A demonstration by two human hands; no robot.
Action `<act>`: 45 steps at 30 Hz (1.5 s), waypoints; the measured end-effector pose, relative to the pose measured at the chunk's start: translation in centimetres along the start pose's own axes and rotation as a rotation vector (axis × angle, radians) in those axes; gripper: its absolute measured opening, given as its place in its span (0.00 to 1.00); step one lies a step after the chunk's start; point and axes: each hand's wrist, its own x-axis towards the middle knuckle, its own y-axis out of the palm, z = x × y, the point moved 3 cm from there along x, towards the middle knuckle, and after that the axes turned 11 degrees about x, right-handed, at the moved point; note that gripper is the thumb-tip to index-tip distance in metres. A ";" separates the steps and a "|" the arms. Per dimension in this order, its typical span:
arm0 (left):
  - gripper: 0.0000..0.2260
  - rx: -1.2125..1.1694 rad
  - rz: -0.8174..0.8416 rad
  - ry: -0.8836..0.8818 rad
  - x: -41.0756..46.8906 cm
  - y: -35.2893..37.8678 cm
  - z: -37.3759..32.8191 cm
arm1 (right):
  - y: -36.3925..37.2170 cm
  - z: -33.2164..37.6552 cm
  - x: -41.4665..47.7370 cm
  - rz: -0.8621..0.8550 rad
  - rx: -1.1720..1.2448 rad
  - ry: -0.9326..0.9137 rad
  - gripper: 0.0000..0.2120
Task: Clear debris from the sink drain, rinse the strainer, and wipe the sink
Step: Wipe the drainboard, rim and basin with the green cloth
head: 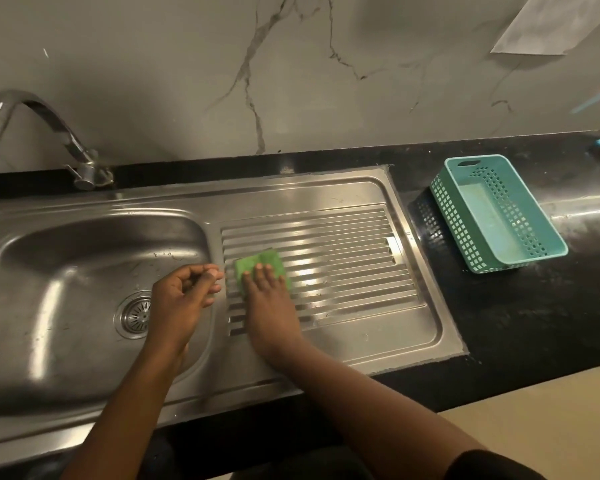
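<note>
A steel sink point(66, 244) fills the left half of the view, with a round strainer point(136, 315) seated in its drain. To its right lies the ribbed drainboard point(343, 258). A green scrub pad point(260, 263) lies on the ribs at the drainboard's left edge. My right hand point(269, 303) presses flat on the pad, fingers spread over its near half. My left hand point(184, 294) hovers over the basin's right rim, fingers loosely curled, and I cannot see anything in it. Part of the strainer is hidden behind this hand.
A curved steel tap point(45, 133) stands at the back left. A teal perforated basket point(499, 213) sits on the black counter point(534, 323) right of the drainboard. A marble-patterned wall point(291, 81) rises behind. The counter's front edge runs diagonally at the lower right.
</note>
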 end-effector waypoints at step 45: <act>0.06 0.033 0.029 -0.024 -5.1 -1.2 1.9 | -3.0 -3.1 -3.7 -0.028 -0.065 0.103 0.30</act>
